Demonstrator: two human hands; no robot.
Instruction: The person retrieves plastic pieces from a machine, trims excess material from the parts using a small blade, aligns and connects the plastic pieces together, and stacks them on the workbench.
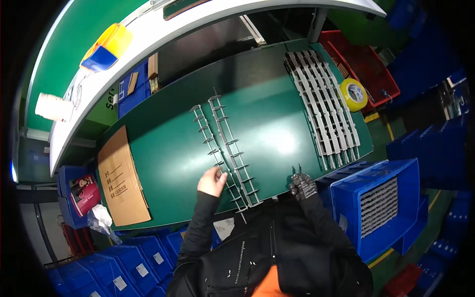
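"Two slim grey strips with short crossbars, a left strip (pixel 203 128) and a right strip (pixel 231 142), lie side by side on the green table (pixel 166 153) in the head view. With twelve at the far edge, they run from about eleven down to six."

"And the left hand (pixel 212 182)?"

"Bare, at seven, over the left strip's nearer half. Its fingers are loosely curled, the thumb toward the right strip. I can't tell whether it grips anything."

"The other one?"

"The right hand (pixel 303 187) is at four, by the near edge, in a grey patterned glove. It's closed around a dark pointed tool (pixel 300 170), tip toward twelve."

"What's at two?"

"A slanting row of grey slats (pixel 324 110), then a yellow tape roll (pixel 345 95) beside it and a red bin (pixel 381 81) beyond."

"Past the glove, further out at four?"

"A blue crate (pixel 406 198) with more grey slatted pieces (pixel 380 207) inside. Opposite, between eight and nine, a cardboard sheet (pixel 118 166) lies flat."
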